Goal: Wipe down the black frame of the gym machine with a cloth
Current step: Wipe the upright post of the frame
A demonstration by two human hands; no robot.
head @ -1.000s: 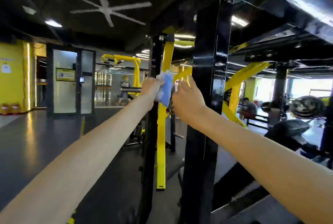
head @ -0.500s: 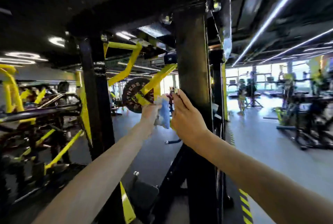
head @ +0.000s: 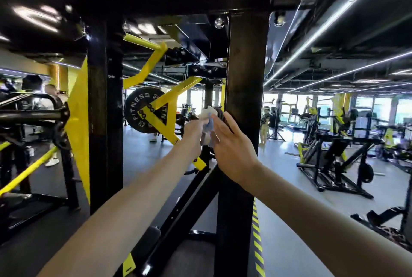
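A thick black upright post point(head: 246, 76) of the gym machine frame stands right in front of me, under a black top beam. My left hand point(head: 193, 130) is shut on a crumpled white and blue cloth point(head: 207, 125) just left of that post. My right hand point(head: 231, 143) reaches out with fingers spread, its fingertips against the cloth and the post's left edge. A second black upright point(head: 104, 109) stands further left.
Yellow lever arms point(head: 165, 107) and a black weight plate point(head: 139, 109) sit behind the posts. A black diagonal brace point(head: 189, 205) runs down to the floor. Yellow-black floor tape point(head: 257, 243) borders open grey floor on the right. Other machines point(head: 334, 154) and people stand far off.
My view has swung right, round the frame, and closer to the thick post. Both hands stay together at the post, the left still holding the cloth.
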